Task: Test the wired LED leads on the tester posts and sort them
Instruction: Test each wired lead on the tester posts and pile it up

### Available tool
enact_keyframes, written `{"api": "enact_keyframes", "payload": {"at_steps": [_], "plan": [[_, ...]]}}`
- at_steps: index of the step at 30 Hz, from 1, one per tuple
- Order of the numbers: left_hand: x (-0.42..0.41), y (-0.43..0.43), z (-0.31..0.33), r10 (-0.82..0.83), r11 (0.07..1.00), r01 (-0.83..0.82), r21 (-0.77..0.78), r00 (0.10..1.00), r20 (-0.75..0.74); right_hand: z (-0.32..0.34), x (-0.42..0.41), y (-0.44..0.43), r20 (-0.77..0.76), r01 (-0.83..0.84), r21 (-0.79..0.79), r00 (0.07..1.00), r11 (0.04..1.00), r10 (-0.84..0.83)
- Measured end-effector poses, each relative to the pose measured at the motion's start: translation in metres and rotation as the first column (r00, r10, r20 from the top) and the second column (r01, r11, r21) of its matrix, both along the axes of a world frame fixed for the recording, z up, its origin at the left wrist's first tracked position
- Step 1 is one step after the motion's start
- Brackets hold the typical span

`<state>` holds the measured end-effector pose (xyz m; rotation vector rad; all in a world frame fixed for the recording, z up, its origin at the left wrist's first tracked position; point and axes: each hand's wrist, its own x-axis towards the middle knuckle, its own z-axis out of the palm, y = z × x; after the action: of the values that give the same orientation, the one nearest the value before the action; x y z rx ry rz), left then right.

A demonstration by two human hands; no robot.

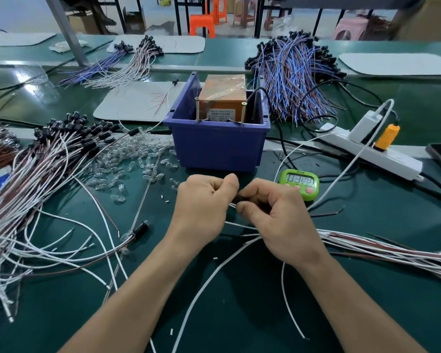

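My left hand (204, 202) and my right hand (278, 215) meet over the green mat, just in front of the blue bin (219, 146). Between their fingertips they pinch one wired LED lead (237, 200); its small black holder is mostly hidden by the fingers, and its white wires trail down toward me. In the bin stands the orange tester box (223, 96) with two upright screw posts (196, 109). A bundle of white and brown leads (49, 159) with black holders lies at the left. More white and brown leads (382, 245) lie at the right.
Loose clear LED bulbs (135, 159) are scattered left of the bin. A green timer (301, 183) sits right of my hands, a white power strip (372, 151) beyond it. Blue and brown lead bundles (295, 72) lie behind the bin. One spare black holder (139, 229) lies left of my forearm.
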<state>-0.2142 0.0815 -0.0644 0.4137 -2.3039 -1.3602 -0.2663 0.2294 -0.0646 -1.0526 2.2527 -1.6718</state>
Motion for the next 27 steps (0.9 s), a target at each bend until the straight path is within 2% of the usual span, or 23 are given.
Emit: {"api": "enact_keyframes", "payload": {"at_steps": [3, 5, 9, 13, 18, 20, 23, 25, 27], "plan": [[0.004, -0.009, 0.009, 0.083, 0.992, -0.091, -0.091, 0.993, -0.086, -0.005, -0.004, 0.001, -0.028, 0.023, 0.139, 0.999, 0.990, -0.019], [0.004, -0.014, 0.010, 0.096, 0.989, -0.108, -0.106, 0.989, -0.110, -0.006, -0.004, 0.000, -0.037, 0.056, 0.125, 0.998, 0.991, -0.052], [0.001, -0.005, 0.000, 0.059, 0.993, -0.063, -0.103, 0.998, -0.038, -0.003, -0.001, -0.003, -0.089, 0.094, 0.102, 0.992, 0.990, -0.085], [-0.005, -0.016, -0.005, 0.128, 0.988, -0.126, -0.091, 0.992, 0.012, 0.003, -0.005, 0.001, 0.000, 0.122, 0.009, 0.993, 0.993, -0.122], [-0.008, -0.021, -0.005, 0.140, 0.984, -0.120, -0.132, 0.978, 0.153, 0.001, -0.002, 0.002, 0.005, 0.111, 0.089, 0.994, 0.990, -0.111], [-0.009, -0.018, -0.004, 0.058, 0.997, -0.047, -0.066, 0.982, 0.178, 0.000, -0.001, 0.001, -0.003, 0.110, 0.110, 0.994, 0.988, -0.110], [-0.007, -0.012, 0.001, -0.091, 0.989, 0.070, 0.130, 0.982, 0.164, -0.001, -0.002, 0.002, -0.009, 0.128, 0.108, 0.992, 0.986, -0.127], [-0.004, -0.016, 0.003, -0.058, 0.996, 0.045, 0.072, 0.981, 0.185, -0.001, -0.002, 0.004, -0.003, 0.150, 0.102, 0.989, 0.983, -0.150], [-0.001, -0.031, 0.009, 0.089, 0.992, -0.068, -0.109, 0.976, 0.199, -0.002, -0.003, 0.004, 0.001, 0.171, 0.092, 0.985, 0.981, -0.172]]}}
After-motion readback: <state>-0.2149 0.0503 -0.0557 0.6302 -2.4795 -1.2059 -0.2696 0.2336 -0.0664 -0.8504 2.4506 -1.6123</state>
